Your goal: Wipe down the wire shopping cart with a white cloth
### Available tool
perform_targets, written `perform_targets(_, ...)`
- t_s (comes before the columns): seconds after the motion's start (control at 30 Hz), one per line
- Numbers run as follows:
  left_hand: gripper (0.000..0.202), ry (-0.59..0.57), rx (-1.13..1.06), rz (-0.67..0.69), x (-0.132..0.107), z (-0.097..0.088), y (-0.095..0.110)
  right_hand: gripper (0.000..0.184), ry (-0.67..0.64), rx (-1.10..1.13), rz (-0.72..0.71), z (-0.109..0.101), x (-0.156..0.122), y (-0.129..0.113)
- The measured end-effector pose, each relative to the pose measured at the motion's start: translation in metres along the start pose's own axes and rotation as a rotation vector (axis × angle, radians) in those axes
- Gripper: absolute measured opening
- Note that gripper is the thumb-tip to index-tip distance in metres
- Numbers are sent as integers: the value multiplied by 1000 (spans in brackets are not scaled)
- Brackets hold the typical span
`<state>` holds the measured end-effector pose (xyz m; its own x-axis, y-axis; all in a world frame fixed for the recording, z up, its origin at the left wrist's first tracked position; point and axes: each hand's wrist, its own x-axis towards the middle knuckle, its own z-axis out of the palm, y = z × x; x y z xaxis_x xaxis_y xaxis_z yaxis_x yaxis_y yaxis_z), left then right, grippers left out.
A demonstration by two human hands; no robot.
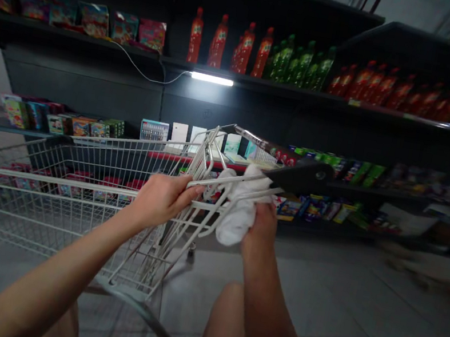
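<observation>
A white wire shopping cart (52, 184) stands in front of me, tipped a little, with its dark handle (294, 172) pointing to the right. My left hand (163, 198) is closed round the wire frame at the cart's rear flap. My right hand (261, 221) grips a white cloth (240, 206) and presses it against the wire bars just below the handle. My bare knees show at the bottom of the view.
Dark store shelves run across the back: red and green bottles (262, 53) on top, snack bags (90, 17) at upper left, boxed goods (63, 121) on lower shelves. A lit strip lamp (212, 78) hangs under the top shelf. The floor (355, 319) is grey tile.
</observation>
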<state>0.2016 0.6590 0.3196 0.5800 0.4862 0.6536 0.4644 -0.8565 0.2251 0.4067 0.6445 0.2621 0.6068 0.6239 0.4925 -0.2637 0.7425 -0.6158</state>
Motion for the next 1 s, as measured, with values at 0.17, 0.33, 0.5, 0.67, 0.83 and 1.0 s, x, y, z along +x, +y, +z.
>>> perform_targets(0.17,42,8,-16,12,-17,-10,-4,14,-127,-46,-289,45,24,10)
perform_targets(0.33,40,17,-32,41,-26,-18,-3,10,-431,-265,-287,73,60,19)
perform_targets(0.5,40,19,-40,45,-30,-22,-1,11,-727,-221,-115,80,54,-12)
perform_targets(0.67,40,43,-26,64,-31,-22,-1,10,-715,-270,42,91,70,-5)
perform_targets(0.83,40,26,-55,60,-30,-21,-2,12,-653,-266,-39,93,79,5)
perform_targets(1.0,38,34,-62,56,-33,-22,0,17,-984,-330,-126,85,59,-24)
